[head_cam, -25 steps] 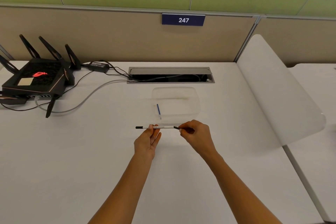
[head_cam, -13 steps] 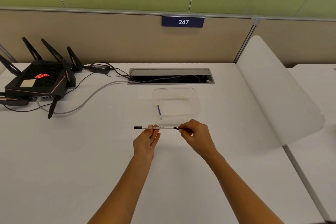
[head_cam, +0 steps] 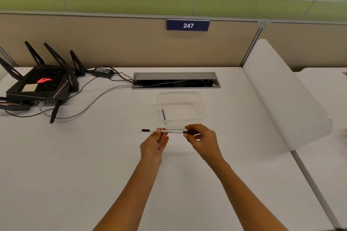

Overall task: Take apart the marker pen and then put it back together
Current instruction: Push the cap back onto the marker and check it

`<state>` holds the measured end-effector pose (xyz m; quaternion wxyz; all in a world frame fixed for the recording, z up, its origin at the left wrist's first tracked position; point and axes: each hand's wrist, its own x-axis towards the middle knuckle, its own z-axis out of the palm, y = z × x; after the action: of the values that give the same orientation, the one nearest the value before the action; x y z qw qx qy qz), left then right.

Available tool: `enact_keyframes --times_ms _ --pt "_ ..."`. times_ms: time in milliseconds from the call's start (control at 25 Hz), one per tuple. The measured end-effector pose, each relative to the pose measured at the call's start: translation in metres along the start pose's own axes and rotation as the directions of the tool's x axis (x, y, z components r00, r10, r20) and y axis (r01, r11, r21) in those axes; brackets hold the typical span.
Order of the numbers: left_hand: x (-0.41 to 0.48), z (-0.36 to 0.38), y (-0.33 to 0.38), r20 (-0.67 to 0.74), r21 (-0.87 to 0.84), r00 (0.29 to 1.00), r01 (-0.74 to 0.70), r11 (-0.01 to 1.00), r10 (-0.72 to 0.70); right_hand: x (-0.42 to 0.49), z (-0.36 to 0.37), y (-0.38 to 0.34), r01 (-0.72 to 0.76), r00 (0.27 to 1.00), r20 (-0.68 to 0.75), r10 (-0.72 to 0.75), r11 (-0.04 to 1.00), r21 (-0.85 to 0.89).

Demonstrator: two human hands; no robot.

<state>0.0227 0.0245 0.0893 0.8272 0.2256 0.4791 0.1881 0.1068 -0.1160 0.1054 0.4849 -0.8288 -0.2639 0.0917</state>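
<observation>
While we hold the marker pen (head_cam: 166, 131) level above the white table (head_cam: 75, 174), our left hand (head_cam: 154, 146) pinches the white barrel near its middle, fingertips (head_cam: 163, 131) closed around it, and our right hand (head_cam: 202, 140) closes thumb and forefinger on the black end at three o'clock. That end is mostly covered by the right fingers, so we cannot tell whether it is a cap or a tip. At nine o'clock the pen's other black end juts free of the left hand. Small print on the barrel is too fine to read. Just beyond the pen, at twelve o'clock, stands a clear plastic container (head_cam: 201, 103), its near wall hard to trace against the table; inside it lies a thin blue stick (head_cam: 163, 114), and what it is we cannot say. Toward ten o'clock sits a black router (head_cam: 37, 84) with upright antennas, its left side cut off by the frame edge. Cables run from it into a cable slot (head_cam: 175, 80) at twelve o'clock.
</observation>
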Motion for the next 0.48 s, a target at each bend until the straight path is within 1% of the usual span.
enact_keyframes --times_ms 240,400,480 --pt "-0.0059 0.0048 -0.0032 0.017 0.004 1.000 -0.003 1.000 0.003 -0.0011 0.0031 0.0034 -0.089 0.996 -0.021 0.091 0.993 0.072" --pt "-0.0084 0.0058 -0.0037 0.016 0.000 1.000 -0.027 1.000 0.027 0.0000 0.0044 0.0027 -0.182 0.982 -0.018 0.186 0.975 0.127" --pt "-0.0095 0.0062 -0.0028 0.014 -0.001 0.999 -0.039 0.999 0.039 -0.0018 0.0047 0.0025 -0.195 0.979 -0.028 0.202 0.967 0.161"
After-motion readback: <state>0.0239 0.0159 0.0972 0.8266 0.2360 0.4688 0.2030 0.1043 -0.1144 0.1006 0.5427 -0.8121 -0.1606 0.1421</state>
